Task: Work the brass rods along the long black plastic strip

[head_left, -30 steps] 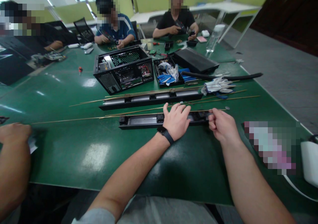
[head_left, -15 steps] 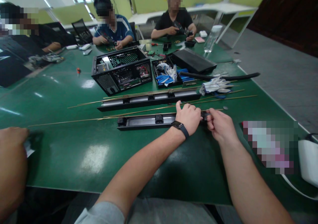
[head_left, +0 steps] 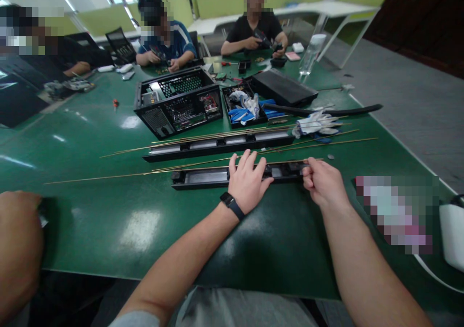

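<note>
A long black channel (head_left: pixel 203 185) with a pale inner strip and dark blocks lies in front of me. My left hand (head_left: pixel 248 177), with a dark watch on its wrist, rests across its middle with fingers spread. At the channel's right end, the fingers of my right hand (head_left: pixel 321 179) are closed on it; their tips are partly hidden. A thin brass-coloured rod (head_left: pixel 282 161) runs along the channel's far edge and passes by both hands. Behind it lies a second, similar black channel (head_left: pixel 203 151) with more thin rods (head_left: pixel 174 141) along it.
An open black computer case (head_left: pixel 177 102) stands beyond the channels, beside a tray of blue-white gloves (head_left: pixel 242 109). Another glove (head_left: pixel 315 123) lies right, near a black strip (head_left: pixel 348 111). Another person's arm (head_left: pixel 18 249) reaches in at left. Several people sit across the green table (head_left: pixel 90 230).
My left hand has slid left along the channel, from near its right end to its middle, and its fingers have spread. My right hand has stayed at the right end.
</note>
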Tool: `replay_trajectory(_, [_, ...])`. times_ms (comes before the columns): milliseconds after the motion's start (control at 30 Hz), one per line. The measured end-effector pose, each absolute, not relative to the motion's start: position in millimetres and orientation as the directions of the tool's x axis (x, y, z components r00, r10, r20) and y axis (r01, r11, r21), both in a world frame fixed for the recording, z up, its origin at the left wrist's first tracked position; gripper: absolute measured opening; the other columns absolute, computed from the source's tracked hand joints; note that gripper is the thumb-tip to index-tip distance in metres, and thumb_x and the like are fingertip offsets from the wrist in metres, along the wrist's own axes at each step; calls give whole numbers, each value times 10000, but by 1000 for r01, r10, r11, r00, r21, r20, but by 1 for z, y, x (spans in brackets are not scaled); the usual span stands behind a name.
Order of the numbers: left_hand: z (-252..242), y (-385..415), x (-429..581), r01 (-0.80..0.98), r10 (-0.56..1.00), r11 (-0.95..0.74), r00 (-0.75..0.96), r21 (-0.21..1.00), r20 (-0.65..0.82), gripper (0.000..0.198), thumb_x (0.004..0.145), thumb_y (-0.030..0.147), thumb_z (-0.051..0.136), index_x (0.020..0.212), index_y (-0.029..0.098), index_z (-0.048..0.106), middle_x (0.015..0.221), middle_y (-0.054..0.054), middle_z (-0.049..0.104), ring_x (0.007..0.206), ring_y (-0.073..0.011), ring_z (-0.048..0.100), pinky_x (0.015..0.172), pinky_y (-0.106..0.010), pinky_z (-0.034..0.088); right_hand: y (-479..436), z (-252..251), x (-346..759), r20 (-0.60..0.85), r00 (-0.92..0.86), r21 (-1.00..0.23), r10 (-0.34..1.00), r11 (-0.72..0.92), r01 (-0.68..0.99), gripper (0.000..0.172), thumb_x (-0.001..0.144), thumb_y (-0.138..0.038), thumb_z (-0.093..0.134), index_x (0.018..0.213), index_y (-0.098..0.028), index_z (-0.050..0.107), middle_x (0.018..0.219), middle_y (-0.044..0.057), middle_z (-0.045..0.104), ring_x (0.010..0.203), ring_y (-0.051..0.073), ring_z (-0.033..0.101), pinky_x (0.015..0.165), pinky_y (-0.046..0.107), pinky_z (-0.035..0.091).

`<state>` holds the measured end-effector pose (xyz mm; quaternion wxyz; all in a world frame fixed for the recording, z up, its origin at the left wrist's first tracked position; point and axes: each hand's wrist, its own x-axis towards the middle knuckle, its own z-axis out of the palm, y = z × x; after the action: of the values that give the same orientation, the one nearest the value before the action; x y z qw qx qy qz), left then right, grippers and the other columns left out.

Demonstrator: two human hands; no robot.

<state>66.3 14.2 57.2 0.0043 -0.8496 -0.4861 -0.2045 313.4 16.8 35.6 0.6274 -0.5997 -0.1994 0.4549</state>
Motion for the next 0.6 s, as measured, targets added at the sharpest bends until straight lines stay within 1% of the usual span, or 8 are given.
replay_trajectory(200, [34, 0, 33, 857, 840, -473, 370, 203, 396, 588, 1162, 461, 882, 1691, 222, 791, 1867, -248, 683, 1823, -469, 579, 1523, -747, 423, 16, 43, 310, -326, 513, -929, 794, -171, -327, 387, 1023, -380, 1008, 928, -248, 657, 608, -65, 615, 356, 64, 420, 331, 138, 256])
replay_trajectory(400, [16, -2, 27, 847, 844, -484, 384, 221, 375, 687, 1151, 504, 898, 1756, 220, 740, 1903, -256, 644, 1852, -475, 541, 1523, -761, 426, 16, 44, 310, -334, 553, -925, 763, -154, -347, 318, 1064, -355, 935, 949, -253, 657, 613, -59, 626, 366, 72, 446, 331, 127, 269])
replay_trajectory(533, [11, -2, 26, 837, 836, -502, 405, 217, 372, 758, 1150, 538, 903, 1812, 235, 689, 1943, -248, 601, 1879, -472, 499, 1531, -755, 420, 15, 44, 311, -328, 528, -927, 783, -159, -340, 414, 1008, -357, 1014, 924, -263, 620, 624, -71, 626, 374, 62, 446, 340, 124, 290])
replay_trajectory(600, [10, -2, 25, 831, 830, -513, 416, 215, 372, 783, 1146, 542, 909, 1825, 233, 675, 1962, -259, 571, 1889, -479, 480, 1532, -764, 412, 14, 45, 311, -337, 509, -924, 792, -176, -339, 443, 973, -355, 1054, 919, -259, 625, 625, -73, 623, 375, 57, 443, 344, 126, 301])
